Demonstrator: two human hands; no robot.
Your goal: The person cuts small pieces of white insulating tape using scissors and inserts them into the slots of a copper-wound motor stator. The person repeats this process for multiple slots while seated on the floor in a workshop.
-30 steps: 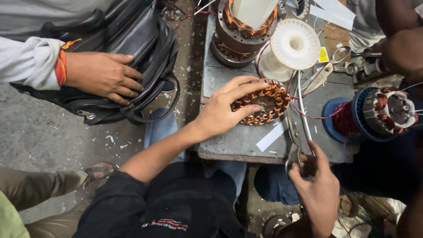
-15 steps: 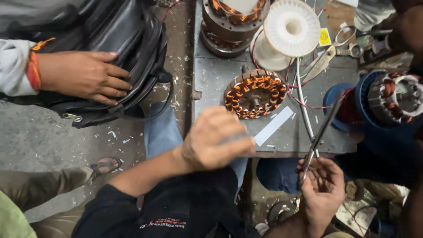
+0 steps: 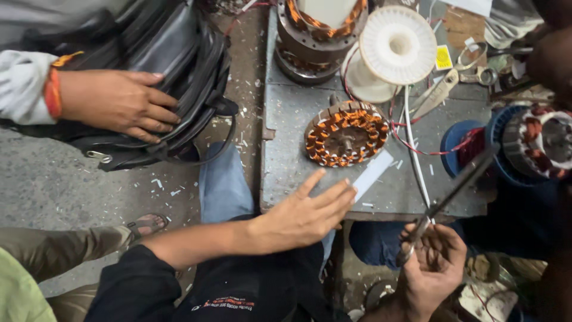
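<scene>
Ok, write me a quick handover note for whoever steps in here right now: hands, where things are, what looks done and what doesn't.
Left hand: open, fingers spread, reaching to the white paper strip at the front edge of the grey metal bench.
Right hand: below the bench edge, holding long thin pliers that point up and to the right.
Copper-wound stator lies flat mid-bench, nobody touching it; its coils appear wound. White spool stands behind it, and red and white wires trail loose to the right.
Strip not yet picked up.
Another person's hand rests on a black bag at left.
</scene>
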